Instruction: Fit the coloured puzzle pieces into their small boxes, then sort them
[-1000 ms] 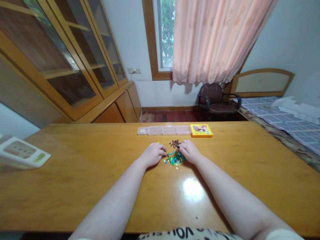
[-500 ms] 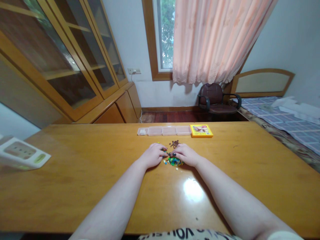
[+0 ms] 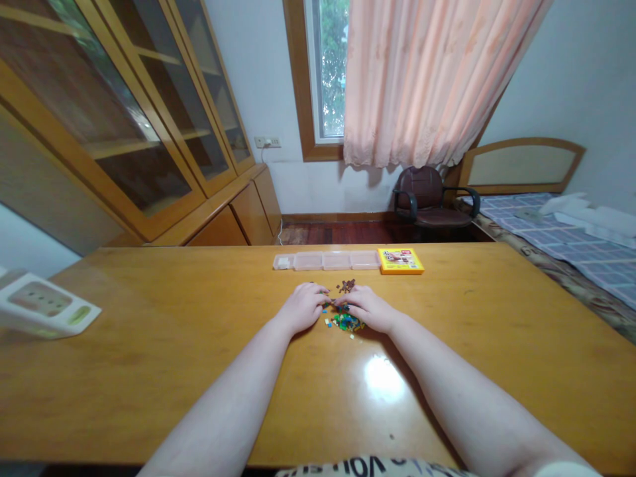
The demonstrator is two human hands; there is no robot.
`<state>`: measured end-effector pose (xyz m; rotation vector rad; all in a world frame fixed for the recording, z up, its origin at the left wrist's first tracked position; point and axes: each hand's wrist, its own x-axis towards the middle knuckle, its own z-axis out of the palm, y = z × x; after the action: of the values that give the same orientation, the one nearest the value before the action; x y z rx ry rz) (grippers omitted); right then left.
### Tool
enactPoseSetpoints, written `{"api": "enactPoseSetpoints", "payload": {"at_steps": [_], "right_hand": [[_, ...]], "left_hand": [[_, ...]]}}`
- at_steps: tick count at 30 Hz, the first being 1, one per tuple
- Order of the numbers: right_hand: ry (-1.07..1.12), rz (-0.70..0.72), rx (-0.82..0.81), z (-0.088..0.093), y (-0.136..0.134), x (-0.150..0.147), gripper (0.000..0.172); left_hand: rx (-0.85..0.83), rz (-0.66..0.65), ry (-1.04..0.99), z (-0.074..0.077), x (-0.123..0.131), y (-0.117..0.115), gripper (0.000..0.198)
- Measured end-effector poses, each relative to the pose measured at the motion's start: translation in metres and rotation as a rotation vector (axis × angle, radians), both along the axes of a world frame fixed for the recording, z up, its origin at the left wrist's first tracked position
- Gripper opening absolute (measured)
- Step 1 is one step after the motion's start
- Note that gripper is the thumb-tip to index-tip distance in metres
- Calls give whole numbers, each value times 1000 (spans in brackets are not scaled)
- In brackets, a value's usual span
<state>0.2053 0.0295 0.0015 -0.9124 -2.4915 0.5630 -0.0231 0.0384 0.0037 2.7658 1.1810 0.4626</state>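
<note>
Forearms [image 3: 233, 391] slant over the worktop's [image 3: 149, 371] near edge; left hand [image 3: 304, 309] and right hand [image 3: 370, 309] arch palm-down, each grip's state I cannot tell, at small, angular plastic pieces [image 3: 346, 322] short of the glossy wood's far edge.

Person wore a light-col. top [image 3: 318, 472] w/ bold blk lettering [image 3: 356, 466] across the front — chars. partly cut off at the bottom, so full wording couldn't be read. A few strokes toward the R side looked bluish. R sleeve [image 3: 561, 470] was short, pale & plain, hem up nr. the elbow. Both forearms [image 3: 460, 377] were bare, tapering to narrower wrists. R hand [image 3: 371, 310] showed a dark nail [image 3: 347, 308] — other nails too small to tell.
</note>
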Motion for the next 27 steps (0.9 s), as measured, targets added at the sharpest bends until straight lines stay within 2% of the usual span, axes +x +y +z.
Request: {"api": "enactPoseSetpoints", "payload": {"at_steps": [4, 9, 16, 21, 27], "right_hand": [[-61, 18, -15, 4, -2, -2, 29], [-118, -17, 24, 4, -2, -3, 33], [-135, -129, 76, 1, 1, 0, 39], [-21, -57, 35, 1, 0, -1, 29], [-75, -19, -18, 1, -2, -3, 27]], "left_hand": [[20, -17, -30, 1, 0, 0, 24], [4, -93, -12, 0, 0, -1, 27], [-30, -130, 39, 0, 1, -4, 34], [-44, -134, 31, 0, 2, -4, 30], [-28, -93, 39, 0, -1, -1, 29]]}}
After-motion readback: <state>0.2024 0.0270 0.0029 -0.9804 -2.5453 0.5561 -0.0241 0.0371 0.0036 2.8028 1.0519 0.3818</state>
